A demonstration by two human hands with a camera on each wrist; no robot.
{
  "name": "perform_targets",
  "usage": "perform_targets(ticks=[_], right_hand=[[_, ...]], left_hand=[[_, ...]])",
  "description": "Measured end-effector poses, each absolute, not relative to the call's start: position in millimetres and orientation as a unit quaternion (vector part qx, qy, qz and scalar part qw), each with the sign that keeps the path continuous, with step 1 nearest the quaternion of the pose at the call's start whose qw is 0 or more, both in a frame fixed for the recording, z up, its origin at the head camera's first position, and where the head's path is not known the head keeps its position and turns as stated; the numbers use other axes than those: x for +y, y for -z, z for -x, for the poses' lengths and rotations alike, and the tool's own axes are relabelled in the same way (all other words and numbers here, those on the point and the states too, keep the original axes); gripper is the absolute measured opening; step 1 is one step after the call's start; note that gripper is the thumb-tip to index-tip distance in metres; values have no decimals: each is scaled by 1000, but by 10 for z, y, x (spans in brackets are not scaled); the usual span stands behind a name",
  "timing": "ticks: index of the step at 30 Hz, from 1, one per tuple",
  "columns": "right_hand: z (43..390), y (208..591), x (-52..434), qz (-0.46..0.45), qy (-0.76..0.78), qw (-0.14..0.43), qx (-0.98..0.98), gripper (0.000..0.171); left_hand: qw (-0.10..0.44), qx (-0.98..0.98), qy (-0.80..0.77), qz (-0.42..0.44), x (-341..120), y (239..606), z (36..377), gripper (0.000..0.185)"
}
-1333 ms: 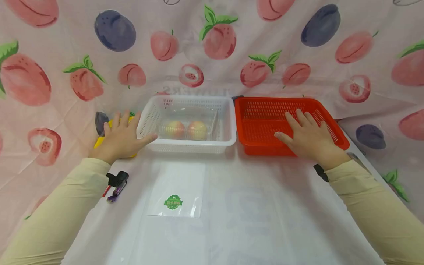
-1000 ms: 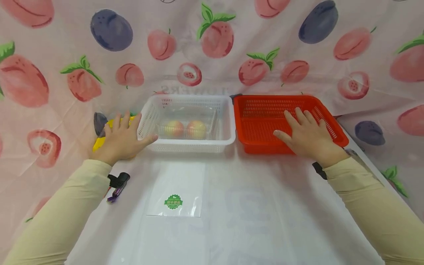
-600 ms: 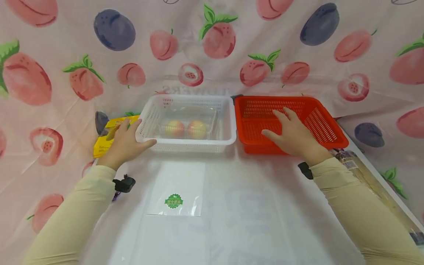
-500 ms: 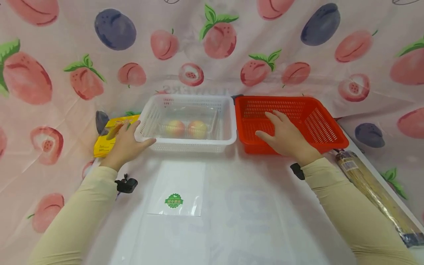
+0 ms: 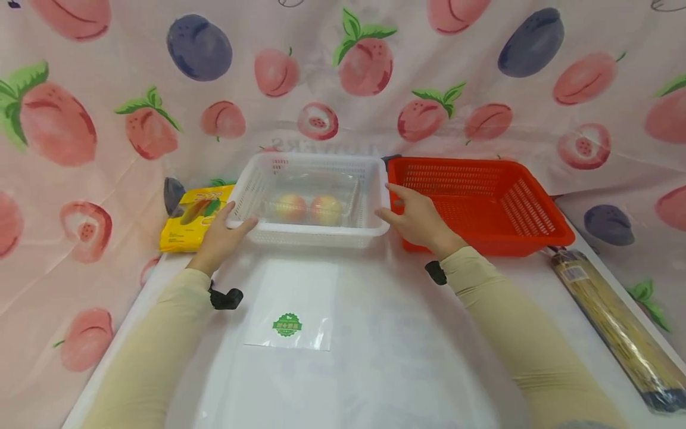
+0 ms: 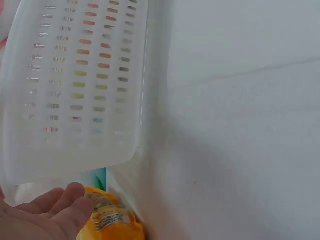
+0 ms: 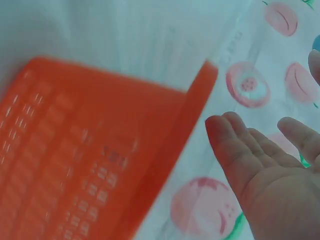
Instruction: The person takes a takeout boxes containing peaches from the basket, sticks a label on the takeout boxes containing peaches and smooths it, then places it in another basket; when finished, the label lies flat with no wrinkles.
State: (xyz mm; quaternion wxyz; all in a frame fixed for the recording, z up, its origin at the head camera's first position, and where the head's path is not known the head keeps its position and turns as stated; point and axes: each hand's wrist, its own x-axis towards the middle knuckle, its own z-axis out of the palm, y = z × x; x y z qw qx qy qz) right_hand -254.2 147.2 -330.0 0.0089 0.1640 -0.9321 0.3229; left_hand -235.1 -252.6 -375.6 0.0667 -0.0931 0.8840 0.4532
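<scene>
A white plastic basket [image 5: 316, 229] stands at the back of the table. Inside it is a clear lidded box [image 5: 316, 182] with two red-and-yellow round fruits [image 5: 326, 210]. My left hand [image 5: 218, 241] is at the basket's front left corner, thumb spread from the fingers; in the left wrist view the fingers [image 6: 70, 200] lie just beyond the corner, contact unclear. My right hand [image 5: 420, 221] reaches to the white basket's right rim, in front of the red basket [image 5: 485, 245]. Its fingers [image 7: 240, 150] are extended in the right wrist view and grip nothing.
A yellow bag [image 5: 182, 232] lies left of the white basket, partly behind my left hand. A flat clear bag with a green label [image 5: 287, 325] lies in front. Along the right edge is a long clear pack of pale sticks [image 5: 616, 322]. A fruit-printed cloth hangs behind.
My right hand has moved left from over the red basket to the white basket's right side. My left hand has shifted from over the yellow bag to the white basket's corner, uncovering the bag.
</scene>
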Motion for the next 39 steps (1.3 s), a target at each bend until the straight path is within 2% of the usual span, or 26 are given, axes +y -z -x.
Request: perform_targets(ticks=[5, 13, 24, 32, 35, 39], right_hand=[[2655, 3356, 1249, -160, -362, -20, -918, 72], [2803, 3384, 904, -161, -387, -57, -906, 73], [3053, 3527, 637, -144, -333, -61, -930, 68], [3177, 3597, 535, -152, -337, -74, -926, 68], [3208, 3614, 526, -144, -353, -91, -920, 67], [3231, 3619, 534, -104, -386, -142, -906, 66]], left_hand=[[55, 865, -485, 113, -2507, 3845, 2388, 96], [35, 857, -506, 97, -2508, 3905, 2409, 95], [58, 856, -504, 97, -2492, 3899, 2447, 94], [49, 858, -503, 95, -2532, 3901, 2450, 91], [47, 857, -505, 92, -2541, 3904, 2459, 92], [50, 857, -505, 93, -2550, 3896, 2460, 92]])
